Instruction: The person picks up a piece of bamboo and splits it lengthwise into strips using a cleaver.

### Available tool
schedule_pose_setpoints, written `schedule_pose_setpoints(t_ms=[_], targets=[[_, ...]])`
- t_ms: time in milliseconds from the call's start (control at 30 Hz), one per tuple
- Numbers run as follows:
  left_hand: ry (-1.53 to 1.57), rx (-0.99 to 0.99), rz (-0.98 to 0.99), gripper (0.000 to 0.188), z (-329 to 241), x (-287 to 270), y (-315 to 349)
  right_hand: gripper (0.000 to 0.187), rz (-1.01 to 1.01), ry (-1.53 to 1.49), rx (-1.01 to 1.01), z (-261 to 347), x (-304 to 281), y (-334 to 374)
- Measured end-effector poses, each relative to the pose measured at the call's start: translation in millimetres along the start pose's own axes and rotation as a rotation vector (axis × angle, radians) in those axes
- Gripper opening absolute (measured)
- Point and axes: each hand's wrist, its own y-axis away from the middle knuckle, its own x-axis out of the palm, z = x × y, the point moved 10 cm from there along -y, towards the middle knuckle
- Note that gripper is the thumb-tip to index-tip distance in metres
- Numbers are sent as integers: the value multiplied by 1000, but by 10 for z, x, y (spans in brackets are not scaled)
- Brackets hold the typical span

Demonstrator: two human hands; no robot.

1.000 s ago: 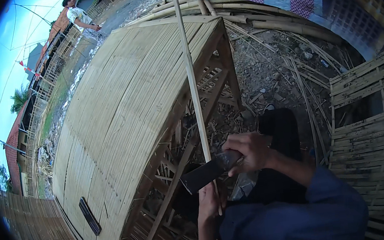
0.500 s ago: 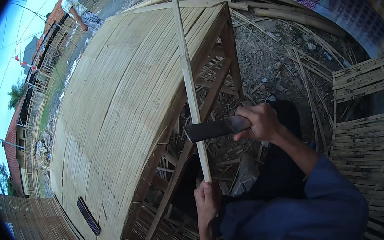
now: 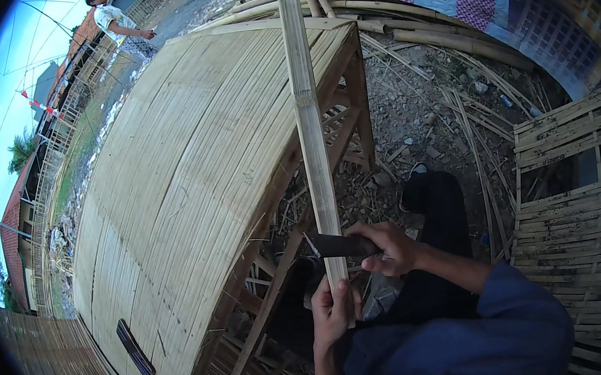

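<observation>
Beside a slatted bamboo table (image 3: 167, 188), the left hand (image 3: 331, 310) clasps a long strip (image 3: 311, 134) near its end; the right hand (image 3: 390, 249) clenches a dark blade (image 3: 340, 245) across it. Splitting looks done, blade-work unfinished.

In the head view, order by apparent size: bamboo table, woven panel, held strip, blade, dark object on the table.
1. Bamboo table
2. Woven panel
3. Held strip
4. Blade, dark object: too alike to rank

Dark blade (image 3: 343, 245) across bamboo strip (image 3: 314, 141)
</observation>
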Motion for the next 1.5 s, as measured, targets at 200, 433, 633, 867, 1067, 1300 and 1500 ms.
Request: schedule_pose_setpoints(t_ms=[200, 433, 633, 867, 1067, 1300, 1500], targets=[[125, -109, 76, 33, 53, 156, -32, 75, -129, 336, -83, 32, -136, -7], [214, -143, 26, 35, 127, 202, -64, 64, -95, 483, -100, 71, -150, 14], [278, -62, 18, 26, -42, 160, -123, 64, -75, 445, -109, 108, -85, 41], [259, -92, 79, 30, -11, 133, -67, 70, -7, 482, -147, 226, -13, -1], [251, -178, 28, 27, 2, 101, 9, 66, -47, 624, -228, 320, -6, -16], [366, -138, 106, 27, -102, 131, -12, 65, -217, 758, -361, 531, -83, -105], [519, -182, 166, 34, 51, 247, 244, 62, -305, 771, -35, 248, -676, -393]])
